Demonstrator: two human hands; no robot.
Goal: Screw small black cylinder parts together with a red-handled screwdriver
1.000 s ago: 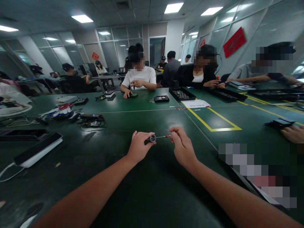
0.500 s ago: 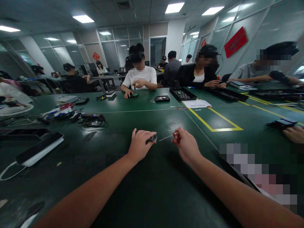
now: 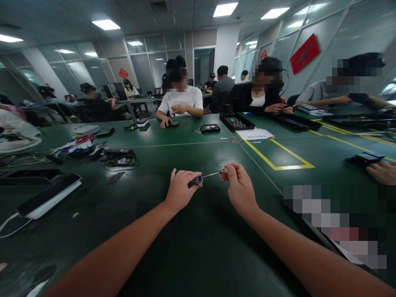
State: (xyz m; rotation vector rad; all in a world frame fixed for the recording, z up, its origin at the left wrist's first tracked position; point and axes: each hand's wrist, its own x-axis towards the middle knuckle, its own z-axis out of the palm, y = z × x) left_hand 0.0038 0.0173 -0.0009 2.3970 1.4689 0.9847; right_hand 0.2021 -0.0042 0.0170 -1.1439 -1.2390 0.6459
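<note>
My left hand [image 3: 182, 187] is closed round a small dark cylinder [image 3: 198, 180], whose round, light-rimmed end faces right and toward me. Between the fingers of my right hand [image 3: 239, 185] is the reddish handle of a thin screwdriver [image 3: 212, 174]. Its metal shaft points left, and the tip is at the open-looking end of the cylinder; whether it touches is too small to tell. Both hands are held over the green table [image 3: 192, 251].
Tangled cables [image 3: 120, 157] and a black-and-white device [image 3: 51, 196] lie at the left. Yellow tape [image 3: 293, 168], a paper sheet [image 3: 255, 134] and black trays [image 3: 236, 122] are farther off. Other people sit across the table; a person's hand [image 3: 383, 172] is at the right.
My right hand has moved slightly left and the screwdriver tip has come up to the cylinder's end. The shaft is closer to level. My left hand still holds the cylinder.
</note>
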